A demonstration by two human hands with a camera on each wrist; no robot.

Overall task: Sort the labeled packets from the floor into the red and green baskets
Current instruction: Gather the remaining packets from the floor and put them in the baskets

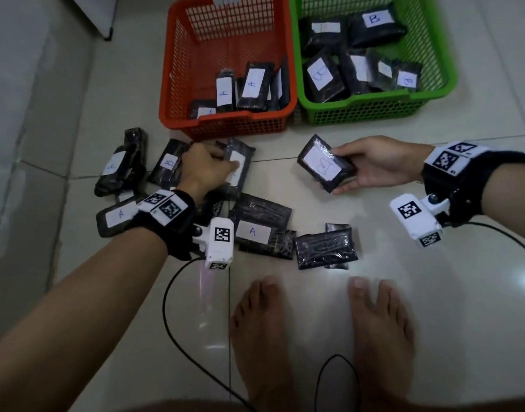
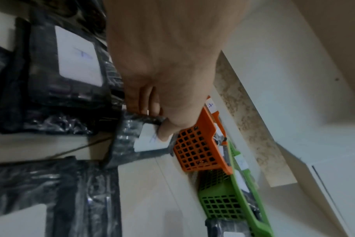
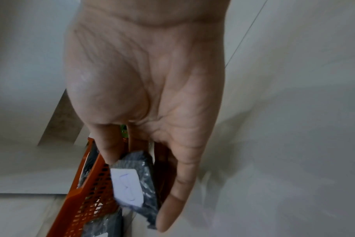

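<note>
My right hand (image 1: 371, 165) holds a black packet (image 1: 325, 163) with a white label, thumb on top and fingers beneath, above the floor in front of the green basket (image 1: 374, 107); the same packet (image 3: 136, 184) shows in the right wrist view. My left hand (image 1: 207, 166) pinches a labeled black packet (image 1: 237, 165) lying on the floor just in front of the red basket (image 1: 225, 126); in the left wrist view my thumb (image 2: 168, 129) presses on that packet's label (image 2: 150, 141). The red basket holds packets marked A, the green basket packets marked B.
Several more black packets lie on the tiled floor at left and centre, some marked A (image 1: 252, 231) or B (image 1: 169, 162). My bare feet (image 1: 261, 331) stand below them. Cables trail across the floor. A white cabinet corner (image 1: 103, 16) stands at the top left.
</note>
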